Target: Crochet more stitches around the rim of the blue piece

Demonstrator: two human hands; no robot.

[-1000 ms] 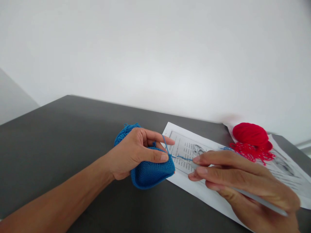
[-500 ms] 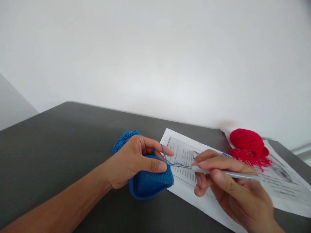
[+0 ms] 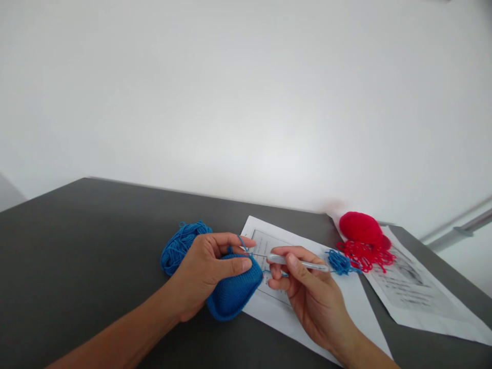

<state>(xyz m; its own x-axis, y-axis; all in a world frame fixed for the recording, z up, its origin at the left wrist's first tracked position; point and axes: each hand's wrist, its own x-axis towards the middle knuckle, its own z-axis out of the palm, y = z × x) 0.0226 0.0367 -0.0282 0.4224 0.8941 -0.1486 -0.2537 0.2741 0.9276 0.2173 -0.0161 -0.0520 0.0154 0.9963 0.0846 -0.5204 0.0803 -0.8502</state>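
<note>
My left hand [image 3: 217,269] pinches the upper edge of a blue crochet piece [image 3: 236,292] between thumb and fingers. A strand of blue yarn runs over its raised index finger. In my right hand [image 3: 307,287] is a crochet hook [image 3: 295,262] with a pale, see-through handle, held like a pen. The hook's thin metal shaft points left and reaches the work's edge by my left thumb, where yarn meets it; the very tip is too small to make out. Behind my left hand lies a ball of blue yarn [image 3: 180,248], partly covered by it.
A printed sheet [image 3: 307,328] lies under and beyond my hands on the dark table [image 3: 96,246]. Farther right are a small blue yarn bundle [image 3: 340,262], a red yarn ball [image 3: 360,228] with loose red strands, and another printed sheet [image 3: 426,297]. A white wall rises behind.
My right hand and the hook have come left, closer to the crochet piece. The view has shifted, so the small blue bundle shows more fully. My left hand keeps its pinch.
</note>
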